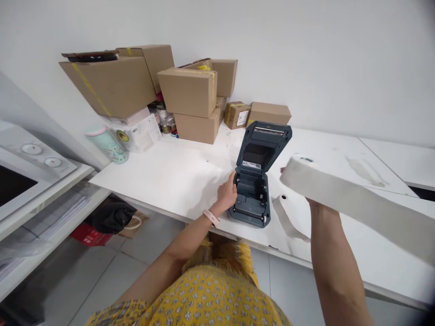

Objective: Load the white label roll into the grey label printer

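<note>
A dark blue-grey label printer [250,194] stands on the white table with its lid raised and its inner compartment showing. My left hand [227,192] touches the printer's left edge with its fingers, and a pink band circles that wrist. At the right, a large roll of white labels [302,174] is raised over the table, its long strip trailing off to the right. My right hand [282,170] holds this roll; most of the hand is hidden behind it, with only a fingertip showing. Between the printer and my right arm lies a smaller white roll [282,198] with a loose strip.
Cardboard boxes [190,90] are stacked against the wall at the back left, with smaller ones [272,111] behind the printer. A mint tumbler [108,144] stands near the table's left end. A microwave [37,156] sits on a shelf at the far left.
</note>
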{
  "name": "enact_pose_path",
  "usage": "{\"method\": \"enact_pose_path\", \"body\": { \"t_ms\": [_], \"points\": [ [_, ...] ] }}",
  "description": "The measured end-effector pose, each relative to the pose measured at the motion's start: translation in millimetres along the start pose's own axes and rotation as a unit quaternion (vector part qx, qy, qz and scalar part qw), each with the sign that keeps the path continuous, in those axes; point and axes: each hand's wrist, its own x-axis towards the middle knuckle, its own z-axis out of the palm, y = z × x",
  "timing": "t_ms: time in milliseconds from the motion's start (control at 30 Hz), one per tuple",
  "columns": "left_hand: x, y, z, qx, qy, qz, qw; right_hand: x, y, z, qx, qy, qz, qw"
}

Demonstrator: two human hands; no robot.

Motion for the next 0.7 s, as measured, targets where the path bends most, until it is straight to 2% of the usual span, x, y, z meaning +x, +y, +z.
{"method": "enact_pose_path", "body": {
  "t_ms": [100,167,267,367,467,700],
  "points": [
    [-0.7,-0.5,0.5,0.003,-0.006,0.003,1.0,15.8,-30.9,21.5,0.004,-0.054,-0.031,0.998],
    [-1.2,-0.2,0.6,0.006,-0.005,0.004,1.0,25.1,-51.9,38.7,-0.08,-0.111,-0.043,0.99],
    [-1.5,-0.2,1.0,0.006,0.003,0.004,1.0,34.4,-79.3,54.7,-0.23,-0.202,-0.037,0.951],
    [-1.1,-0.7,1.7,0.008,0.008,-0.001,1.0,41.0,-93.7,58.9,-0.286,-0.245,-0.021,0.926],
    [-1.3,-0.4,1.5,0.005,0.01,0.002,1.0,46.5,-91.1,63.2,-0.298,-0.25,-0.016,0.921],
    [-4.6,3.8,-3.4,0.005,-0.001,0.009,1.0,35.9,-55.5,95.9,-0.308,-0.228,-0.037,0.923]
  ]
}}
